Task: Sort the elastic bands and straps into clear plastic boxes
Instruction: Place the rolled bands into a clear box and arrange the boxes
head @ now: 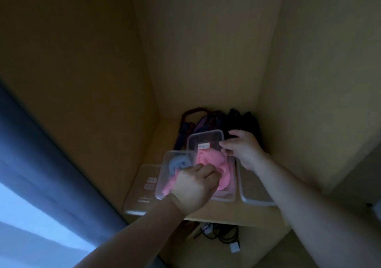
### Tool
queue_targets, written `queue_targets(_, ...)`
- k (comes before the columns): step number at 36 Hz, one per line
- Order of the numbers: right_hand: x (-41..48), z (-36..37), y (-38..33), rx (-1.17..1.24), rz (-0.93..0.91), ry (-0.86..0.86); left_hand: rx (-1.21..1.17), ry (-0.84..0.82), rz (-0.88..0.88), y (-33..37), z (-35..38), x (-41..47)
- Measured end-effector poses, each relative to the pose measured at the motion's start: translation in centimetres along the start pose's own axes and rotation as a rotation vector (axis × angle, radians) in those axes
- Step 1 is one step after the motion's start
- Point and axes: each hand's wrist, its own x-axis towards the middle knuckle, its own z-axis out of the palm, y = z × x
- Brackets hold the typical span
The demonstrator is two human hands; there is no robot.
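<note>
On a wooden shelf inside a dim cupboard stands a clear plastic box [231, 197] holding a pink elastic band [208, 160]. My right hand [245, 150] grips its clear lid [206, 138] by the right edge, tilted up over the box; the lid carries a small white label. My left hand [195, 187] grips another clear box [165, 172] that holds a grey-blue band [178, 162] and some pink band, raised just left of the first box.
A clear lid or box with labels [144, 187] lies at the shelf's left, another clear box [251, 191] at the right. Dark straps and bags [214, 119] pile at the back. Cables and a white plug [235, 247] lie below the shelf. A blue curtain [41, 164] hangs left.
</note>
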Motion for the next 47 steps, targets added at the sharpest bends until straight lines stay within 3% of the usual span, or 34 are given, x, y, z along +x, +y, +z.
queue_targets(6, 0.0, -0.9, 0.7, -0.095, 0.041, 0.074, -0.125, -0.086, 0.02, -0.4, 0.7, -0.1)
queue_targets(10, 0.4, -1.1, 1.4, -0.201, 0.03, 0.123, -0.217, -0.116, -0.216, -1.6, 0.5, 0.1)
queue_targets(13, 0.1, -0.7, 1.7, -0.368, -0.086, 0.126, -0.238, -0.299, -0.444, -2.3, 0.7, 0.9)
queue_targets(16, -0.5, -0.1, 1.8, -0.502, -0.195, 0.087, -0.272, -0.408, -0.54, -2.5, 1.2, 1.6)
queue_targets(24, -0.6, -0.3, 2.5, -0.572, -0.182, 0.038, -0.2, -0.662, -0.532, -1.7, 2.6, 2.3)
queue_targets(28, -0.1, -0.4, 3.7, -0.732, -0.11, 0.048, -0.145, -0.693, -0.492, -1.3, 2.5, 1.9)
queue_targets(38, 1.6, 0.8, 3.2, -1.045, -0.259, -0.08, -0.099, -0.761, -0.503, -0.9, 2.5, 1.8)
queue_targets(47, 2.2, 0.2, 4.6, -1.063, -0.291, -0.08, -0.074, -0.801, -0.503, -0.5, 1.9, 2.5)
